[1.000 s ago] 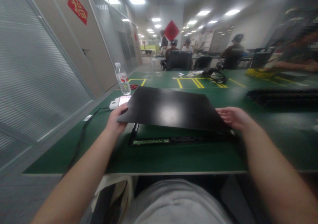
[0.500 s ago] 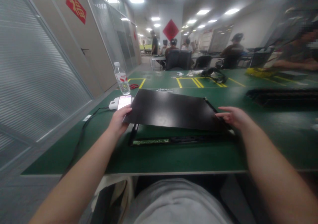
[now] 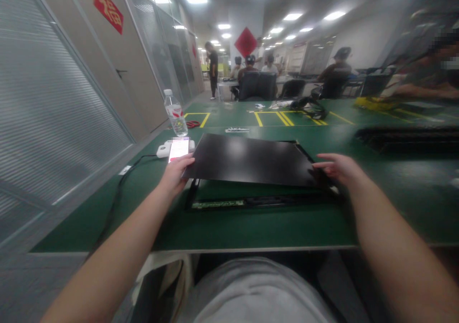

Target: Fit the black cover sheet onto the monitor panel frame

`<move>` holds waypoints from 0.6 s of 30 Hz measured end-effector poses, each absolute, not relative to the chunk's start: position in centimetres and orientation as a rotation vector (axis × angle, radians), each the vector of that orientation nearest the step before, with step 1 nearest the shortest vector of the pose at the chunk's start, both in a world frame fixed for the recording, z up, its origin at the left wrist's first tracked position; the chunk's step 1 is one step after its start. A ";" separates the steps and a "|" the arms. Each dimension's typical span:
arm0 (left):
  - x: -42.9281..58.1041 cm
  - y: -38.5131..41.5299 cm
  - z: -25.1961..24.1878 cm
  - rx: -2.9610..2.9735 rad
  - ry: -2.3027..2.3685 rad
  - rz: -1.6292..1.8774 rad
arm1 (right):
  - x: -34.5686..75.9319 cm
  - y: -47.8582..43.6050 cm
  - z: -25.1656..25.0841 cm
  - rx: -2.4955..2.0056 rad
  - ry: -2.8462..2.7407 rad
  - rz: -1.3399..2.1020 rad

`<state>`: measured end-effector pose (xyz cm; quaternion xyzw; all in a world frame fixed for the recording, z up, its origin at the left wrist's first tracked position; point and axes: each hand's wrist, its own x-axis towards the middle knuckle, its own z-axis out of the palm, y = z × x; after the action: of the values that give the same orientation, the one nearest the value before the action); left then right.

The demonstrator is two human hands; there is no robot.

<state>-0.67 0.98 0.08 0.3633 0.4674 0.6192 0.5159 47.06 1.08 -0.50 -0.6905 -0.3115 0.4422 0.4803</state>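
Observation:
A thin, glossy black panel (image 3: 247, 160) is tilted over a black rectangular frame (image 3: 279, 201) lying on the green table. My left hand (image 3: 177, 172) grips the panel's left edge, thumb on top, holding that side raised. At the opposite edge is my right hand (image 3: 339, 167), index finger stretched out and the other fingertips at the panel's rim; its thumb is hard to make out. Along the near side of the frame runs a strip of green circuit board (image 3: 218, 204). The panel hides much of the frame's inside.
Left of the panel are a lit phone (image 3: 179, 148), a white power strip (image 3: 164, 149) with a cable, and a water bottle (image 3: 176, 115). Red-handled scissors (image 3: 192, 124) lie behind. Dark long parts (image 3: 405, 139) sit at right. Several people are in the background.
The panel's left side has come down slightly and shifted a little right, with my left hand following. My right hand has barely moved. In the background a standing person has stepped left.

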 end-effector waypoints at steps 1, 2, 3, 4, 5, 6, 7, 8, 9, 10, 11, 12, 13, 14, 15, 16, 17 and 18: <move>-0.7 1.0 0.1 0.863 1.130 1.485 | 47.1 1.1 -0.6 -1.690 -0.764 1.074; -0.6 1.0 0.1 0.851 1.135 1.483 | 47.1 1.1 -0.6 -1.695 -0.766 1.066; -0.6 1.0 0.1 0.839 1.137 1.484 | 47.1 1.1 -0.6 -1.700 -0.768 1.057; -0.6 1.0 0.1 0.832 1.136 1.483 | 47.1 1.1 -0.6 -1.705 -0.767 1.048; -0.6 1.0 0.1 0.829 1.135 1.482 | 47.1 1.1 -0.6 -1.707 -0.764 1.042; -0.6 1.0 0.0 0.829 1.136 1.479 | 47.0 1.1 -0.6 -1.709 -0.761 1.037; -0.5 1.0 0.0 0.832 1.138 1.475 | 47.0 1.1 -0.6 -1.710 -0.757 1.034; -0.5 1.0 0.0 0.834 1.142 1.470 | 47.0 1.1 -0.6 -1.712 -0.755 1.032; -0.5 1.0 0.0 0.837 1.145 1.462 | 47.0 1.1 -0.5 -1.714 -0.753 1.031; -0.5 0.9 0.0 0.843 1.148 1.455 | 46.9 1.1 -0.5 -1.718 -0.753 1.030; -0.5 0.9 0.1 0.849 1.151 1.450 | 46.9 1.1 -0.5 -1.721 -0.754 1.029; -0.5 0.8 0.1 0.857 1.152 1.445 | 46.9 1.0 -0.4 -1.723 -0.756 1.028; -0.4 0.8 0.2 0.867 1.152 1.443 | 46.9 1.0 -0.4 -1.728 -0.756 1.027; -0.4 0.7 0.3 0.875 1.154 1.439 | 46.9 1.0 -0.4 -1.734 -0.758 1.024; -0.4 0.6 0.3 0.882 1.156 1.435 | 46.9 1.0 -0.4 -1.740 -0.759 1.021; -0.3 0.6 0.4 0.884 1.161 1.430 | 46.9 1.0 -0.4 -1.743 -0.761 1.018; -0.3 0.6 0.4 0.884 1.168 1.427 | 46.9 1.0 -0.4 -1.745 -0.762 1.015; -0.2 0.6 0.4 0.884 1.175 1.426 | 46.9 0.9 -0.4 -1.746 -0.762 1.012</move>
<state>-0.24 0.57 0.36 0.3689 0.4900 0.5948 0.5197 46.86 0.94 -0.42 -0.7133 -0.3113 0.4135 0.4726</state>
